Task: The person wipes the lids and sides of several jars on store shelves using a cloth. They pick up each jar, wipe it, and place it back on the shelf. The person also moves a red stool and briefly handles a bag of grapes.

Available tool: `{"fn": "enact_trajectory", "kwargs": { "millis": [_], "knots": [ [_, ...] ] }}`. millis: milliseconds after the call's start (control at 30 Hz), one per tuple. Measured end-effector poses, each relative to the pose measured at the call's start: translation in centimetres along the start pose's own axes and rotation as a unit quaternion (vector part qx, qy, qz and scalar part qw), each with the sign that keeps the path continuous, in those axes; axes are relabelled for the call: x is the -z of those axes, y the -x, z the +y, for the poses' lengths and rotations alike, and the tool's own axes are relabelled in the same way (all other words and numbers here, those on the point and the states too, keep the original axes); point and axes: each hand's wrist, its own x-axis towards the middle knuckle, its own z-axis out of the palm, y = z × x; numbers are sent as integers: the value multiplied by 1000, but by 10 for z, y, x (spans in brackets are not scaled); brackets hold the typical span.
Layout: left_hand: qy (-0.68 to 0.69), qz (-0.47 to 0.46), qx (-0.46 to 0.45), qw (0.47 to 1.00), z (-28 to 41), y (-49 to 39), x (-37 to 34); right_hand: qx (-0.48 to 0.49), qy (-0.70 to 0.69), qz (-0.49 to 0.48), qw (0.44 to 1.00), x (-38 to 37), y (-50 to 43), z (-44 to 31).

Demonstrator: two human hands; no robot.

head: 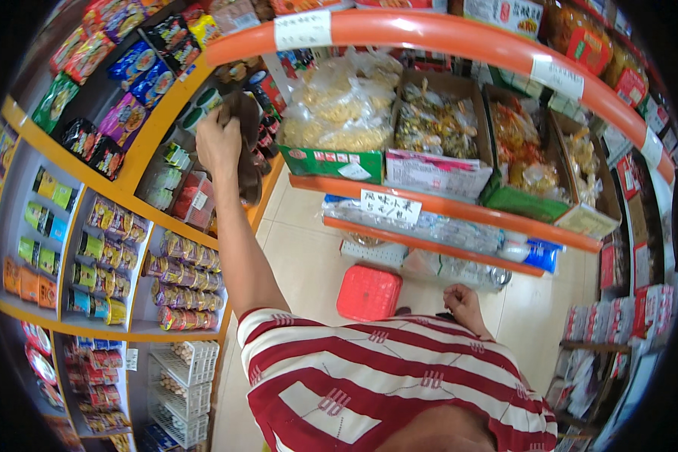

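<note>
My left hand (219, 140) reaches out to the upper left with its fingers curled around a dark brown item (247, 141), which hangs down past the wrist; what it is I cannot tell. Behind that hand are round green-lidded containers (194, 120) on a shelf, and below it a clear plastic basket (199, 199) of red packs. Low at my right side is my right hand (459, 299), its fingers loosely curled; whether anything is in them I cannot tell. A red plastic stool (369, 292) stands on the tiled floor in front of me.
An orange-edged rack ahead holds cardboard boxes of bagged foods (440, 124) above a lower shelf of plastic-wrapped goods (429, 226). Yellow-edged shelves (118, 183) at left carry noodle packs and cups. White egg baskets (185, 390) stand lower left. Stocked shelves (604, 344) line the right.
</note>
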Motion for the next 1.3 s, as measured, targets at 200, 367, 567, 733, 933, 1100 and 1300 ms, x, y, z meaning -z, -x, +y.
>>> {"fn": "enact_trajectory", "kwargs": {
  "millis": [200,367,567,733,933,1100,1300],
  "knots": [
    [377,-150,184,895,-71,133,-25,-52,-7,5,999,-4,12,4],
    [284,-331,364,823,-125,271,-53,-22,24,-27,999,-8,13,8],
    [-171,-569,208,777,-173,404,-28,37,76,-41,996,-5,30,30],
    [-261,-664,197,672,-190,457,35,-49,120,13,991,4,70,80],
    [-282,-672,176,661,-179,449,40,-145,199,28,969,3,118,149],
    [-292,-730,45,616,-154,453,-26,-225,191,83,952,-8,153,200],
    [-291,-795,-63,529,-157,498,-138,-265,226,167,922,-72,197,281]
  ]
}}
